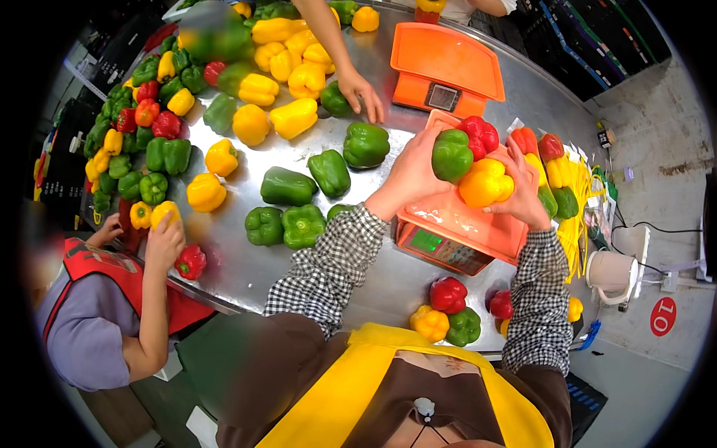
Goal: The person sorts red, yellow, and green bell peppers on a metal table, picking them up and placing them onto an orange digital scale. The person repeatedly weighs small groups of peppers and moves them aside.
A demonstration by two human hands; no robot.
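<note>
My left hand grips a green bell pepper from its left side. My right hand is curled round a yellow bell pepper, and a red bell pepper sits tight between the two at the far side. All three are held together over the orange tray of a digital scale with a lit green display. Whether they touch the tray, I cannot tell. On the steel table before me lie a red pepper, a yellow one and a green one, grouped together.
Loose green peppers lie left of my arms; a large mixed pile is farther left. A co-worker's hand reaches in near a second orange scale. Another person handles peppers at left. Packed peppers and yellow netting lie right.
</note>
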